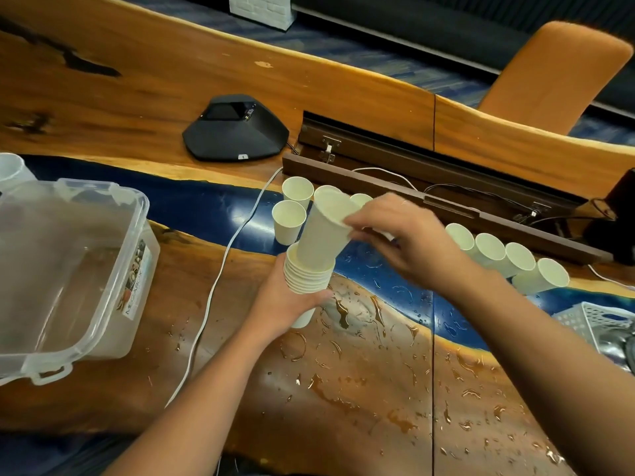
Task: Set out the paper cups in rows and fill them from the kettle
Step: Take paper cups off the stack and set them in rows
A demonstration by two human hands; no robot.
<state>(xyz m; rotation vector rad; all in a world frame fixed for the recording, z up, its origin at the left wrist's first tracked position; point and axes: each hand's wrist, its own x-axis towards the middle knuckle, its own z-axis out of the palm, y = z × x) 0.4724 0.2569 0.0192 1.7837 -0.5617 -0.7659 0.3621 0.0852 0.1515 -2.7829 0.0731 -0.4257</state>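
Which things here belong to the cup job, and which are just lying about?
Job:
- stack of paper cups, held by the left hand
- top cup, pinched at its rim by the right hand
- cups standing on the table

Lying about:
- clear plastic box
- conference speakerphone
- white cable
- orange chair
- white basket

No kettle clearly in view.

My table is glossy varnished wood with a deep blue, glass-smooth resin strip through it; beads of water shine on the wood nearest me. The stack of cups in my left hand is matt white paper, as is the cup my right hand pinches. Left of the stack sits a clear, slightly cloudy plastic tub. Beyond the stack, the speaker unit is matt black plastic. Far beyond, the chair looks like soft orange cloth.
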